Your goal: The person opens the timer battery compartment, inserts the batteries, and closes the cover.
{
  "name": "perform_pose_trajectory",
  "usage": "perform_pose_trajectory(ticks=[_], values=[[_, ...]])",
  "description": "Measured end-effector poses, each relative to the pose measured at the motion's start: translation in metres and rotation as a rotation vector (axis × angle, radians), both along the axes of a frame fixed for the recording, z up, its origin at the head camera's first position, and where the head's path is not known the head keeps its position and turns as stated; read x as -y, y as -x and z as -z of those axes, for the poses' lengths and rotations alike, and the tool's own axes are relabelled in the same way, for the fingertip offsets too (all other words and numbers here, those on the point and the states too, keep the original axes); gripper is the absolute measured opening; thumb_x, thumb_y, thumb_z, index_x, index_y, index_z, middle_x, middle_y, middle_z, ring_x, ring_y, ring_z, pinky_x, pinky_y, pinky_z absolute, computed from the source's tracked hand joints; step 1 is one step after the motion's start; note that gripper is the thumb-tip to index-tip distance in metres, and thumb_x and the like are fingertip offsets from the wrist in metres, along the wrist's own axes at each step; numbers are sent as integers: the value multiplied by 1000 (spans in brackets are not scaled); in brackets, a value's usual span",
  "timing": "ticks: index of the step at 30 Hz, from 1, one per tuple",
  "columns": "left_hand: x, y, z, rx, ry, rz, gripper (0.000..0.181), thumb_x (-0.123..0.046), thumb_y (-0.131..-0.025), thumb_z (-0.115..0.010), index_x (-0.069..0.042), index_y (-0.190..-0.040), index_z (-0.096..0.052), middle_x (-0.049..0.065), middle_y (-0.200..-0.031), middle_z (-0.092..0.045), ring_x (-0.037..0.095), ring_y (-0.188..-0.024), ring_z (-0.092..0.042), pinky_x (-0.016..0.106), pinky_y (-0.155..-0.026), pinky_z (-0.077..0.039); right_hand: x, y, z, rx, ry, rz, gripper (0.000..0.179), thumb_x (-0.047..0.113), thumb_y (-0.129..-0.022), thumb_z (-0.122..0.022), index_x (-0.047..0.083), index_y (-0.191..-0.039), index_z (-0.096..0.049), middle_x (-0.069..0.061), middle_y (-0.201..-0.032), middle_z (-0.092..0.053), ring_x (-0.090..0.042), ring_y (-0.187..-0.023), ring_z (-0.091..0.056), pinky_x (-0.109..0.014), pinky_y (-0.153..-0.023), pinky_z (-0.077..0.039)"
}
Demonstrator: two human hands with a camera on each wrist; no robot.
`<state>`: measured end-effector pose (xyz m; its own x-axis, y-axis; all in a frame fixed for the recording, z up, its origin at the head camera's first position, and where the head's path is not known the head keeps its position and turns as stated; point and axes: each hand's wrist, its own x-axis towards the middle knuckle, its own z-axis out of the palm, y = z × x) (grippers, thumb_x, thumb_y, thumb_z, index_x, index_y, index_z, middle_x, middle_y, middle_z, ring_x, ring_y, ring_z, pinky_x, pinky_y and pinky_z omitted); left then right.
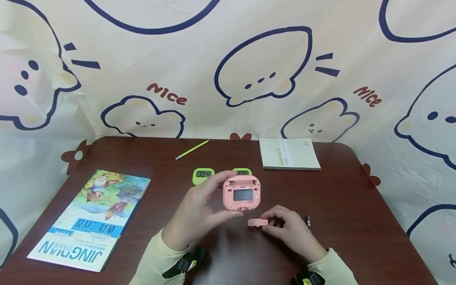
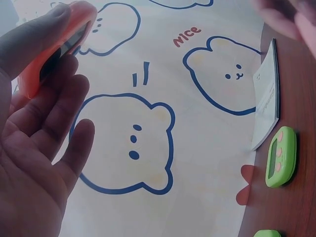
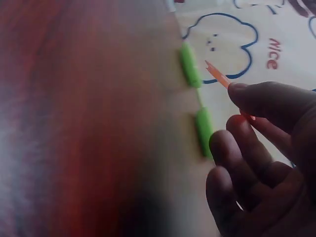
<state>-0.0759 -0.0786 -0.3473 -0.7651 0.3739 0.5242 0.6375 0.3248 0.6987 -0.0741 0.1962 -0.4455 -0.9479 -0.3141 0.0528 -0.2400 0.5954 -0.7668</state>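
Pink plastic encases the small device (image 1: 242, 204) held up above the brown table (image 1: 356, 198), showing an uncovered compartment (image 1: 244, 181) and a grey screen (image 1: 243, 194); the left hand (image 1: 196, 213) grips it between thumb and fingers. Just below, the right hand (image 1: 290, 229) pinches a matching pink cover (image 1: 257, 223). Beside that hand lies a small black object (image 1: 308, 222). Two green timers (image 1: 203, 175) sit behind, a pencil (image 1: 192, 150) and notebook (image 1: 290, 154) farther back, an illustrated book (image 1: 90, 221) off left.

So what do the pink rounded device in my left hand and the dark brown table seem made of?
Pink rounded device: probably smooth, hard plastic, judging by its moulded edges and uniform colour. Dark brown table: perhaps wood or laminate, slightly glossy, given its streaks and soft reflections.
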Motion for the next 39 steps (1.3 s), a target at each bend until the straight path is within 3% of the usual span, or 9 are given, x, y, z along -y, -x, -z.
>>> perform_pose_trajectory(ticks=[7,18,25,31,39], values=[[0,0,-1,-9,-7,12,83,-15,-71,-93,-11,-142,-49,1,-133,-64,15,-120,-61,38,-102,-52,4,2,12,7,-90,0,20,11,-82,-82,23,-95,-74,12,-85,-59,-4,-70,-52,-22,-60,-47],[1,-1,-2,-6,-2,11,83,-15,-71,-93,-11,-142,-49,1,-134,-63,15,-122,-60,38,-102,-51,6,6,12,-30,-155,-4,19,10,-79,-84,18,-93,-75,12,-85,-59,-2,-68,-49,-21,-58,-44],[1,0,-1,-4,-3,18,83,-15,-71,-93,-11,-142,-49,1,-133,-63,15,-122,-60,38,-102,-51,2,2,11,-6,-167,47,20,12,-80,-85,19,-97,-75,12,-87,-60,-2,-67,-49,-21,-59,-45],[1,1,-1,-11,-1,23,84,-16,-71,-93,-11,-142,-49,1,-134,-63,15,-123,-60,38,-103,-51,-6,-10,7,-66,-140,112,19,17,-79,-87,22,-93,-75,12,-82,-58,-2,-65,-48,-21,-58,-44],[0,0,-1,-19,-11,12,84,-15,-70,-94,-9,-141,-50,2,-133,-64,16,-122,-61,39,-102,-51,-31,-23,5,-220,-159,226,26,10,-75,-88,20,-93,-73,12,-81,-57,-2,-65,-49,-21,-57,-43]])
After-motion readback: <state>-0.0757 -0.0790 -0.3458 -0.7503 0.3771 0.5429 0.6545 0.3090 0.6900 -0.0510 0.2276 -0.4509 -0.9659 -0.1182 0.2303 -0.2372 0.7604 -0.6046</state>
